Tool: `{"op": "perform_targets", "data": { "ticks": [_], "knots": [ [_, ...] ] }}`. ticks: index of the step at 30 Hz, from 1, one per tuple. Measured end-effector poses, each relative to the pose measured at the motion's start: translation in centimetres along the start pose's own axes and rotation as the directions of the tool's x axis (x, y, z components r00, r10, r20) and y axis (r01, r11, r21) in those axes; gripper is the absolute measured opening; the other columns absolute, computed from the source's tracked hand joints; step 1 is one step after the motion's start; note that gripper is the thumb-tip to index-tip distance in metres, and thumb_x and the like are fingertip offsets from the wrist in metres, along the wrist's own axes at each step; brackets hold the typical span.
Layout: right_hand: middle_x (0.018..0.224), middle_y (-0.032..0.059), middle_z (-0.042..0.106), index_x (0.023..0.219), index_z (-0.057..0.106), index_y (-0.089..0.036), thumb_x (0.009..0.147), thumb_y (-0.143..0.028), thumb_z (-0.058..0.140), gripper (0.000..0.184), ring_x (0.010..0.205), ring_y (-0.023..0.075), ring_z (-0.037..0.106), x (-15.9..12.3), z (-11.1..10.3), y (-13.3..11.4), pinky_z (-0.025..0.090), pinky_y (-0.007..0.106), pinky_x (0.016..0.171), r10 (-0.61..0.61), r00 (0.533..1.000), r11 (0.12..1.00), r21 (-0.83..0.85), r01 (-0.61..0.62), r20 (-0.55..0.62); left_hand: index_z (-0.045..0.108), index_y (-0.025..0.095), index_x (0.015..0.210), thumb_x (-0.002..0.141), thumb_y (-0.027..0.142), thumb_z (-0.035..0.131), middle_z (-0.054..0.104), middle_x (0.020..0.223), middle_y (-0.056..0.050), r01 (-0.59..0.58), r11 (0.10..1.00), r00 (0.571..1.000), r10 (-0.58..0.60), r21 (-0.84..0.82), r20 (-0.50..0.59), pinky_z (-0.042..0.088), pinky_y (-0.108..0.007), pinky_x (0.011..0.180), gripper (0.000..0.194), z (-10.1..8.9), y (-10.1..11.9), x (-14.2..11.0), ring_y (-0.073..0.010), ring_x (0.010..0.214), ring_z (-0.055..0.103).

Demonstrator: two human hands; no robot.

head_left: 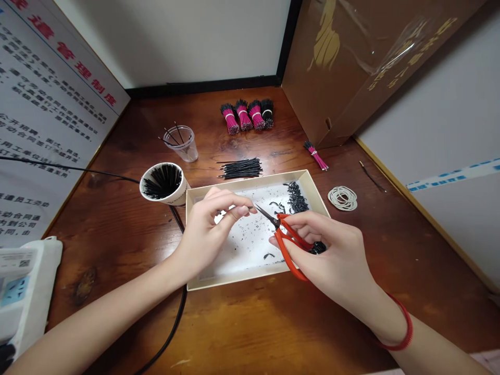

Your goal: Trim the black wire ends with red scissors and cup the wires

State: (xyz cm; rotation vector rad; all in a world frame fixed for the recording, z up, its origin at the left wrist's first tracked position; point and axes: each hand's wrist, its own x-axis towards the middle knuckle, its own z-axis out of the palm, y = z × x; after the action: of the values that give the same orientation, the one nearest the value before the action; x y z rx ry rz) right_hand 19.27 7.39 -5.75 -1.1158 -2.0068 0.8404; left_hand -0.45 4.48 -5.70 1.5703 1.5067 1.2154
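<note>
My right hand (324, 250) grips red-handled scissors (287, 237), blades pointing left and up toward my left hand. My left hand (213, 229) is pinched at the fingertips just by the blade tips; what it holds is too small to make out. Both hands hover over a shallow cream tray (195, 195) whose white floor is scattered with tiny black trimmings, with a heap of them (296, 197) at the far right corner. A few black bits also sit under my right palm.
A paper cup (164, 183) full of black sticks stands left of the tray. Behind it are a clear plastic cup (183, 143), loose black sticks (240, 167), pink-and-black bundles (248, 114), one small bundle (316, 155), rubber bands (342, 198), a cardboard box (351, 67), a black cable (177, 317).
</note>
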Motion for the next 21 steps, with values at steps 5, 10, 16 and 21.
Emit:
{"op": "perform_targets", "data": {
  "ticks": [5, 10, 16, 21],
  "knots": [
    [0.062, -0.0038, 0.058, 0.077, 0.064, -0.017, 0.070, -0.010, 0.069, 0.012, 0.052, 0.0082, 0.046, -0.03, 0.10, 0.01, 0.042, 0.023, 0.048, -0.011, 1.000, 1.000, -0.006, 0.011, -0.001, 0.072, 0.022, 0.082, 0.088, 0.016, 0.061, 0.071, 0.077, 0.002, -0.013, 1.000, 1.000, 0.013, 0.021, -0.002, 0.041, -0.029, 0.075, 0.014, 0.07, 0.01, 0.04, -0.0154, 0.080, 0.055],
    [0.061, -0.0043, 0.056, 0.077, 0.064, -0.017, 0.071, -0.009, 0.068, 0.011, 0.052, 0.0080, 0.045, -0.05, 0.02, 0.05, 0.041, 0.022, 0.048, -0.014, 1.000, 1.000, -0.009, 0.014, 0.008, 0.072, 0.022, 0.082, 0.088, 0.015, 0.061, 0.071, 0.077, 0.002, -0.014, 1.000, 1.000, 0.014, 0.017, -0.004, 0.041, -0.029, 0.074, 0.014, 0.05, 0.01, -0.01, -0.0152, 0.080, 0.055],
    [0.061, -0.0043, 0.057, 0.077, 0.064, -0.018, 0.070, -0.009, 0.069, 0.012, 0.053, 0.0080, 0.046, 0.07, 0.08, 0.04, 0.041, 0.022, 0.049, -0.009, 1.000, 1.000, -0.017, 0.009, 0.007, 0.072, 0.022, 0.083, 0.088, 0.016, 0.060, 0.071, 0.078, 0.002, -0.025, 0.999, 1.000, 0.025, 0.025, 0.014, 0.041, -0.029, 0.074, 0.014, 0.07, 0.00, 0.04, -0.0152, 0.080, 0.055],
    [0.062, -0.0044, 0.056, 0.078, 0.064, -0.018, 0.070, -0.009, 0.069, 0.013, 0.053, 0.0083, 0.045, 0.05, 0.10, 0.13, 0.041, 0.023, 0.049, -0.021, 1.000, 1.000, -0.023, 0.021, 0.011, 0.072, 0.022, 0.083, 0.089, 0.017, 0.060, 0.072, 0.078, 0.002, -0.023, 0.999, 1.000, 0.022, 0.027, 0.020, 0.040, -0.030, 0.074, 0.014, -0.03, -0.02, 0.04, -0.0158, 0.080, 0.055]
  ]
}}
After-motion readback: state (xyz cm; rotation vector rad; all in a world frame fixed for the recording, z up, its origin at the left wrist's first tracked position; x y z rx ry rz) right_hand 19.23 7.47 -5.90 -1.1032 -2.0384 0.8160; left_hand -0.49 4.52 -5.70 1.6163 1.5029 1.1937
